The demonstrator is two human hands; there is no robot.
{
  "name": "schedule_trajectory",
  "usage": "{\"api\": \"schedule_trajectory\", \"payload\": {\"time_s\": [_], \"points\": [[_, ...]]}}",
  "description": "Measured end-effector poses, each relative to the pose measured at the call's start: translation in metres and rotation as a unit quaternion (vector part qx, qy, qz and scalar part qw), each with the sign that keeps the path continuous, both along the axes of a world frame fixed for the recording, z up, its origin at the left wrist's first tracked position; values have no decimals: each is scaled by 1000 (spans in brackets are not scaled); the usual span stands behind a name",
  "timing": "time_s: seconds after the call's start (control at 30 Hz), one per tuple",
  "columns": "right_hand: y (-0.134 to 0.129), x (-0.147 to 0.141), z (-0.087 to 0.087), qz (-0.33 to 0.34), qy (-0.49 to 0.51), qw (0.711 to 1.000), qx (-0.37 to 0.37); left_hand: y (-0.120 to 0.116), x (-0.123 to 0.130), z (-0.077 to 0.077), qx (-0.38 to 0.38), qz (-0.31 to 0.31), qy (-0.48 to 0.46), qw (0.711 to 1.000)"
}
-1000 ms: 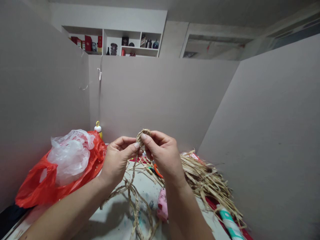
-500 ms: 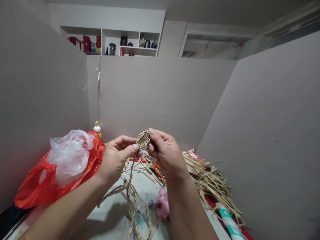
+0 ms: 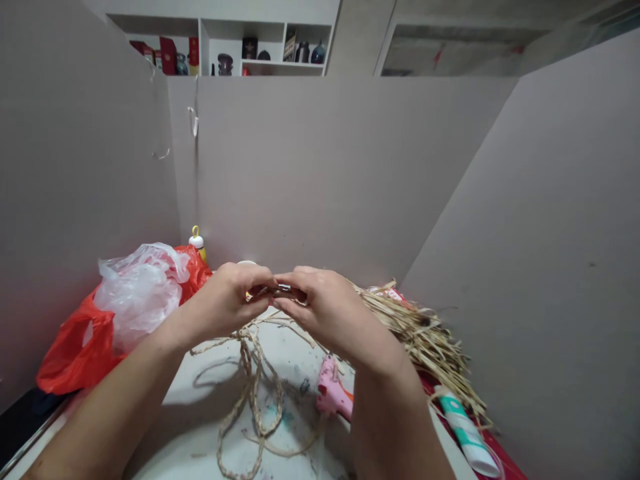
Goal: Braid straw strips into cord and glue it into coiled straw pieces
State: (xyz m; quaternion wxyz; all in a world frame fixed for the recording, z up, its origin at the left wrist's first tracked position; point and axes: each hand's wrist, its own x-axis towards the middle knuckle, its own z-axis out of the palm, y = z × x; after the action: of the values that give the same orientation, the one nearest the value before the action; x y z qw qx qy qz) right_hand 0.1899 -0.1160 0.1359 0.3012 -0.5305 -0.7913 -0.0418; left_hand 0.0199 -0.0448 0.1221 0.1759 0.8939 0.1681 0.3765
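Observation:
Both hands are raised over the table and meet at the fingertips. Between them, seen nearly edge-on, is a small coil of braided straw (image 3: 283,293), largely hidden by the fingers. My left hand (image 3: 234,299) pinches its left side with thumb and fingers. On the opposite edge, my right hand (image 3: 327,310) grips it the same way. A long straw braid (image 3: 256,393) hangs in loops below my left hand, its lower part at the tabletop. Close to my right forearm lies a pink glue gun (image 3: 330,390).
A red plastic bag (image 3: 75,347) with a clear bag (image 3: 143,293) on it fills the left side. Behind it stands a yellow bottle with a white cap (image 3: 197,241). Dry straw (image 3: 425,333) and a green-white roll (image 3: 465,430) lie right. Grey panels (image 3: 310,173) enclose the table (image 3: 300,367).
The coil has tilted from facing me to nearly edge-on. Both hands have rolled over so their backs show more. The hanging braid has shifted left, and the view has tipped downward.

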Motion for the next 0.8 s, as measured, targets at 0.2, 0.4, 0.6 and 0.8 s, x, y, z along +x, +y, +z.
{"api": "schedule_trajectory", "payload": {"time_s": [0.2, 0.4, 0.6, 0.8], "points": [[15, 8, -8, 34, 15, 998, -50, 0, -1, 2, 45, -11, 37, 998], [22, 11, -11, 74, 64, 995, -26, 2, -4, 3, 64, 0, 33, 997], [26, 6, -12, 95, 79, 990, -62, -3, -4, 7, 43, 6, 22, 999], [22, 12, -8, 130, 188, 969, -89, -5, 1, 6, -93, -31, -117, 988]]}}
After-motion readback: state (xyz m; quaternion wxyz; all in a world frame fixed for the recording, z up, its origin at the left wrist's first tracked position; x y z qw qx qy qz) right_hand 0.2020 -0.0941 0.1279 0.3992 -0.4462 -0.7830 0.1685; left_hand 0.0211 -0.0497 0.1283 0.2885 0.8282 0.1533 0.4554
